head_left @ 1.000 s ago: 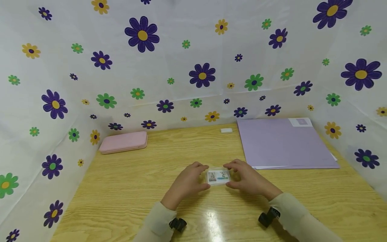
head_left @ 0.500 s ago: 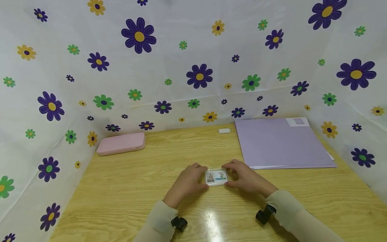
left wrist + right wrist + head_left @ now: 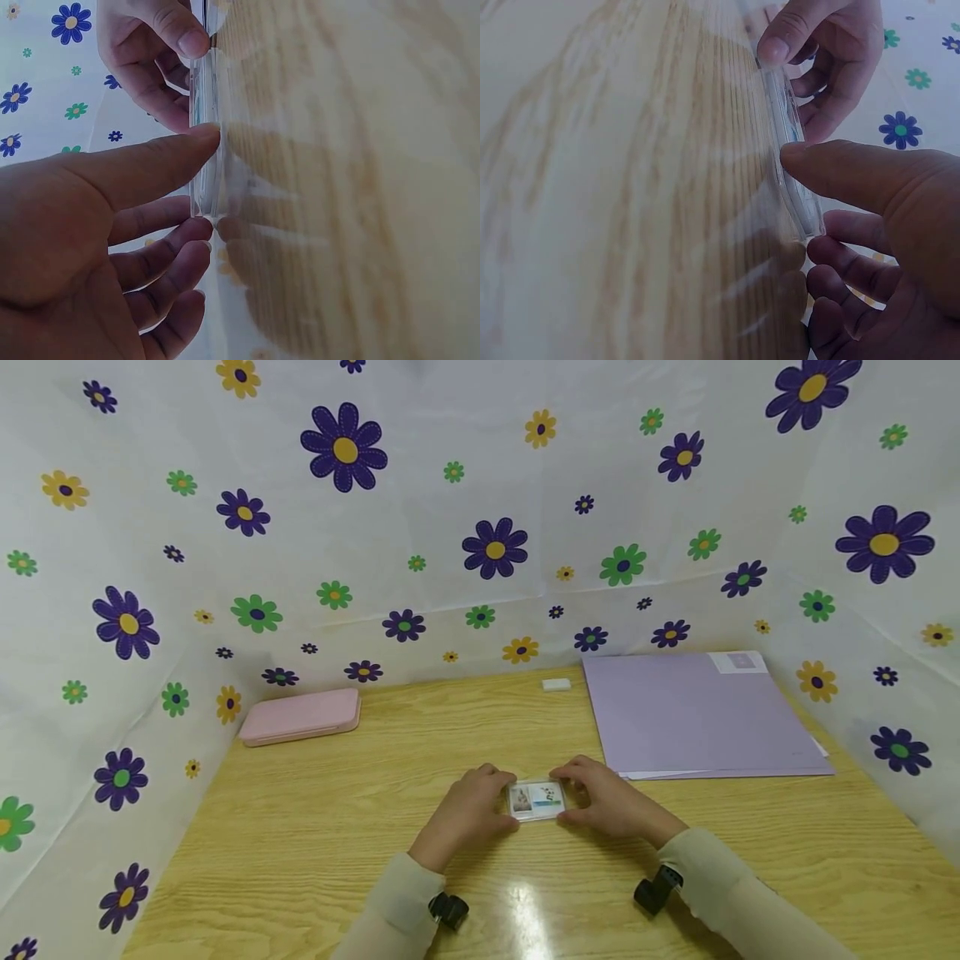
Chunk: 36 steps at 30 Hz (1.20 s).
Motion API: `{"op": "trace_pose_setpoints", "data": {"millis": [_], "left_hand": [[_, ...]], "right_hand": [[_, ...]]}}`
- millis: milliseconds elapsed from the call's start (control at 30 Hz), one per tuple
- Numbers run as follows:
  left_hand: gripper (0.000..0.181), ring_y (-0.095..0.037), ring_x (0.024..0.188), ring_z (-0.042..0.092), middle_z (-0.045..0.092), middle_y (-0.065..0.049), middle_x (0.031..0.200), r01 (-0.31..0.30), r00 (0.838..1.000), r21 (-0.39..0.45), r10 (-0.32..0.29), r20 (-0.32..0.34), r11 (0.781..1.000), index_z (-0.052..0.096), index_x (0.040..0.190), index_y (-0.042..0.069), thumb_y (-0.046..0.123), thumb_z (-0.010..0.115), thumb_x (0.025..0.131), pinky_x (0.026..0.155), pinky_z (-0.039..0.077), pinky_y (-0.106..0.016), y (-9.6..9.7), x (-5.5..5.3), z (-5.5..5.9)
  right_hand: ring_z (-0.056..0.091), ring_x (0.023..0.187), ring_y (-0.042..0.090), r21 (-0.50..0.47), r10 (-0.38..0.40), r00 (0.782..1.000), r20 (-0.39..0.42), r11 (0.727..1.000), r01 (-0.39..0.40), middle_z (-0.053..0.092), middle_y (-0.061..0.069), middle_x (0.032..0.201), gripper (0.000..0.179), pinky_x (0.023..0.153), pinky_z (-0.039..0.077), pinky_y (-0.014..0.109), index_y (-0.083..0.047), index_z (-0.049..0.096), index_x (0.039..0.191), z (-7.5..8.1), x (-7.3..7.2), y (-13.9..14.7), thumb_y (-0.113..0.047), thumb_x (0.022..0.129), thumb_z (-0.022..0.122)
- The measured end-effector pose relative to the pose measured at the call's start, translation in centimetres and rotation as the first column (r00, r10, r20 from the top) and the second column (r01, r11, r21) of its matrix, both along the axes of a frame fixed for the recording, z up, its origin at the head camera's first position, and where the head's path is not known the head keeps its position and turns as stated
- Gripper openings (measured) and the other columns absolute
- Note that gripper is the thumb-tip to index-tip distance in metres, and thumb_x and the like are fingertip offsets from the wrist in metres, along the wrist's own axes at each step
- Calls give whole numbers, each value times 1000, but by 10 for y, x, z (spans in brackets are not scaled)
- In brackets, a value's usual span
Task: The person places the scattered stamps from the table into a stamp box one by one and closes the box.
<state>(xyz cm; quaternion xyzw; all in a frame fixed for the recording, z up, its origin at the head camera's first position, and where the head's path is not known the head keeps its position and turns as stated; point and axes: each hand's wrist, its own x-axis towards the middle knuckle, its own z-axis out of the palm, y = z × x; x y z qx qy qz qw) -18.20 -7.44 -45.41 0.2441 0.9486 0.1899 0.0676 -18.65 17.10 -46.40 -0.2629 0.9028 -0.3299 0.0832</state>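
Observation:
A small clear plastic case (image 3: 536, 802) lies flat at the middle of the wooden table, showing a grey picture on its left and a coloured one on its right. My left hand (image 3: 468, 810) holds its left end between thumb and fingers. At the opposite end, my right hand (image 3: 611, 800) grips it the same way. Seen edge-on in the left wrist view, the case (image 3: 206, 176) is thin, and the thumb (image 3: 180, 154) presses its near edge. In the right wrist view, that thumb (image 3: 825, 165) also lies against the case (image 3: 802, 206).
A pink pencil case (image 3: 302, 716) lies at the back left. Toward the back stands a small white block (image 3: 557, 685). Large purple folders (image 3: 697, 718) with white sheets cover the back right. Flower-patterned cloth (image 3: 420, 527) encloses the table's back and sides.
The head view has shifted slightly, so everything sits a little further left. Both hands keep their hold at the ends of the plastic case, which stays in nearly the same place.

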Motion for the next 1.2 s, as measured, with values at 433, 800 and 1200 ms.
{"op": "trace_pose_setpoints", "data": {"millis": [433,800,1200], "left_hand": [[61,-24,105,56,57,-6,122,-10,999,5,10,50,1000,58,138,11,35,79,86,84,48,-41,1,1,2],[59,-23,105,56,57,-6,123,-12,999,-15,13,53,1000,58,139,12,37,75,88,84,48,-41,1,0,0],[56,-19,99,56,58,-3,115,-51,998,-17,51,31,999,63,132,12,34,80,84,80,48,-35,4,-1,-1]], "right_hand": [[51,101,20,5,-14,1000,6,1000,14,54,4,120,53,88,46,42,-6,61,130,-3,-1,0,-24,84,81],[51,100,19,-1,-6,1000,3,1000,6,55,3,117,53,87,46,42,-7,63,127,-1,-2,1,-26,82,83],[48,96,18,-41,-23,998,58,999,25,54,1,112,52,84,43,38,-6,64,129,-1,-2,0,-29,86,79]]}}
